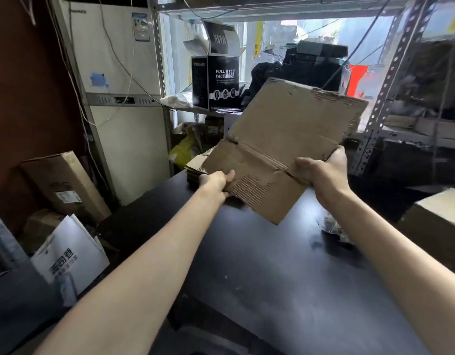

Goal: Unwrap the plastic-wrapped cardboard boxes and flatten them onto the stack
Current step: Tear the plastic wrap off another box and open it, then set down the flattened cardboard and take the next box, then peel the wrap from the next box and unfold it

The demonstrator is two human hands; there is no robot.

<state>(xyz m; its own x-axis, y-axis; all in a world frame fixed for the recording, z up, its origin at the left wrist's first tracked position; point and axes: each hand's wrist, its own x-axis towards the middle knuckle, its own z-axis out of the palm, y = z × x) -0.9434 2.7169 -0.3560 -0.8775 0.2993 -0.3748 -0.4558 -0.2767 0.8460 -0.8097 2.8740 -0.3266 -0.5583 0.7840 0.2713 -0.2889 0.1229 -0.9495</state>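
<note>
Both forearms reach in from 6 o'clock over the black table (272, 272).

Table, 4 o'clock of the held piece: a crumpled wad of clear plastic (335, 228), blurred, lying on the top. At the 3 o'clock frame edge is the corner of a brown carton (438, 221).

Floor at 8 o'clock: a white printed box (70, 254), tilted. Past it, a long cardboard carton (62, 185) leans against the wall.

Left hand (216, 181): gripping the near-left edge of the flattened cardboard box (280, 139), thumb on top, fingers curled under.
Right hand (323, 172): gripping the near-right edge, thumb on the upper face, fingers wrapped behind.

The cardboard is in the air above the far half of the table. It is tilted, with the far end raised toward 1 o'clock and the near corner pointing down to 6. It's flat, with creases and flaps visible. The top liner is torn off by the left hand and at the far-right corner, so the corrugation shows.

Stack of flat cardboard (195, 166): on the far table edge at 9 o'clock of the held piece, just behind the left hand and partly hidden by the sheet.

Further out at 12 o'clock, a black "FULL FACE MASK" box (216, 83) with its lid flaps up sits on a metal shelf rack (385, 98). A white cabinet (118, 73) stands at 10 o'clock.
</note>
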